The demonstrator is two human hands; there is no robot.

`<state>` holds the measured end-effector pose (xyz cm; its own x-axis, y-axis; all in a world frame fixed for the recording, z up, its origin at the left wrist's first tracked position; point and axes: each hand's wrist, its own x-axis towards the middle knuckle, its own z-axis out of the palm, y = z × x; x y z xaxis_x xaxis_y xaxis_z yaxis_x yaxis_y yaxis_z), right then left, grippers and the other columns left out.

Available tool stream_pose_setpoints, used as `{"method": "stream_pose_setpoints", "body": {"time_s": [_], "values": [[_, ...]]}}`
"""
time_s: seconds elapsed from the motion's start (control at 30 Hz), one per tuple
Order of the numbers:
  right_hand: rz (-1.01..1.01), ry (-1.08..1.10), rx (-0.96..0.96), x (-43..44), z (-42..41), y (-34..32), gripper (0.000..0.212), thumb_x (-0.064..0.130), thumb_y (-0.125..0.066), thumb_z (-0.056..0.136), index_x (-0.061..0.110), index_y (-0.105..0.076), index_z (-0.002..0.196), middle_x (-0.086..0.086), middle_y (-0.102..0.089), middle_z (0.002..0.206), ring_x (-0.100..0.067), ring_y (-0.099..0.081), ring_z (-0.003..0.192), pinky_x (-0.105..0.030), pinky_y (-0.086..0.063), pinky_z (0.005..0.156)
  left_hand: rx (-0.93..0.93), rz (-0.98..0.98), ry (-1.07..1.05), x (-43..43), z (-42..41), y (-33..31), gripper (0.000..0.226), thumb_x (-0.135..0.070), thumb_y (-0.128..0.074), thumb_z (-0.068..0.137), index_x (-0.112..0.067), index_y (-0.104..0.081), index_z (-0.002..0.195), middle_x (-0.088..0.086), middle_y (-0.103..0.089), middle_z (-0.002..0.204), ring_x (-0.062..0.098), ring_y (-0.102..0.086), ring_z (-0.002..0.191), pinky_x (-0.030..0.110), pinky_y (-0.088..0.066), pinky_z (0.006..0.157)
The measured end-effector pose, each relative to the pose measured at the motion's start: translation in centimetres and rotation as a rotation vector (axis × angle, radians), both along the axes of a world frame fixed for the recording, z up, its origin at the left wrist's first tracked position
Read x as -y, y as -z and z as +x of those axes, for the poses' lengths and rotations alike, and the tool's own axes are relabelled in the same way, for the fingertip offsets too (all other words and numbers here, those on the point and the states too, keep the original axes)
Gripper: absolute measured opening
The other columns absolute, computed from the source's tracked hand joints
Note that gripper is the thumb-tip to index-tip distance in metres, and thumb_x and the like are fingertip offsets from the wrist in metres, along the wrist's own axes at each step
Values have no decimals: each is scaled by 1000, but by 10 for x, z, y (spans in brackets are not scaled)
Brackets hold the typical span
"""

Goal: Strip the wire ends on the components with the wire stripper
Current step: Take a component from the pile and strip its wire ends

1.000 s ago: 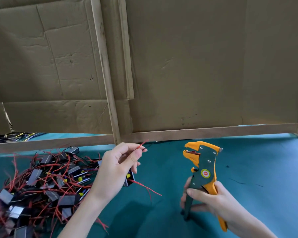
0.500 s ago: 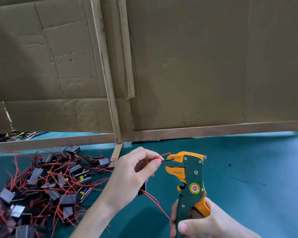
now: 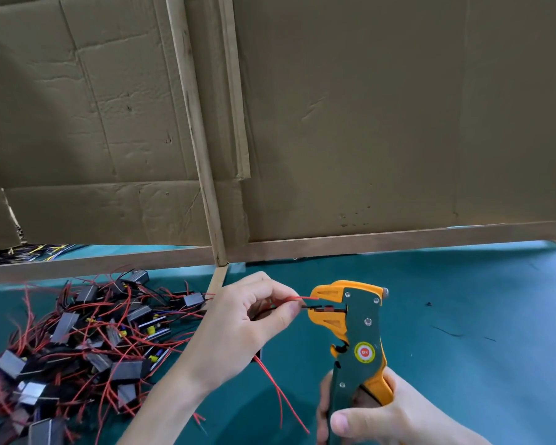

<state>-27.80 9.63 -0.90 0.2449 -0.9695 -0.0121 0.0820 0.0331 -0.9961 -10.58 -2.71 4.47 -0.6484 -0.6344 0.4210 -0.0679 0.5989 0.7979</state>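
Left hand [image 3: 238,332] pinches thin red and black wire ends [image 3: 297,301] pointing right, black one lying level in the mouth of the orange-and-green wire stripper [image 3: 353,329], right hand [image 3: 385,419] gripping its handles above the teal worktop [image 3: 463,316].

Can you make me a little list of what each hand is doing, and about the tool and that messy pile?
left hand: pinches red wire and black wire
right hand: grips stripper handles
stripper: orange and green, upright, head facing left
black wire: end between stripper's jaws
red wire: end at the head's top, outside the jaws
pile: components with red wires, left on table
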Motion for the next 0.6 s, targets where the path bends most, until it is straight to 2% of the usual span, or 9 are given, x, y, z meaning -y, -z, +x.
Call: {"method": "stream_pose_setpoints", "body": {"time_s": [0.1,0.23,0.33,0.4,0.5,0.6], "values": [[1,7,-28,1,1,-1,20,25,-74,82,8,-67,90,-14,-69,90,-25,-59,78,-27,-45,71,14,-8,-2,1,0,0,8,-23,-69,85,-25,-76,81,-8,-57,73,4,-48,62,15,-37,59],[9,32,-55,0,1,-1,31,37,-79,77,10,-68,87,-11,-69,85,-21,-60,75,-24,-46,69,4,10,12,2,1,1,8,-25,-68,84,-24,-75,81,-11,-57,71,2,-48,61,13,-36,59],[11,81,-82,0,3,1,31,48,-84,68,21,-69,74,-8,-69,78,-19,-57,69,-23,-43,64,13,5,16,2,1,1,10,-31,-67,81,-26,-75,80,-12,-57,71,2,-48,61,13,-36,59],[40,115,-74,0,4,4,36,53,-87,61,22,-69,68,-7,-67,72,-19,-55,65,-23,-41,62,27,-1,9,4,2,0,8,-29,-69,83,-27,-75,80,-11,-56,71,2,-47,61,14,-36,59],[60,125,-75,1,4,7,40,57,-88,55,22,-70,65,-5,-65,66,-20,-55,63,-25,-40,62,40,3,12,5,3,1,8,-22,-69,85,-26,-76,80,-10,-56,72,3,-47,62,15,-36,60],[93,125,-38,0,4,8,40,56,-90,51,24,-71,63,-5,-65,63,-20,-58,62,-25,-42,63,34,25,22,5,2,2,8,-28,-68,84,-25,-76,81,-8,-56,72,4,-46,62,17,-36,60]]}}
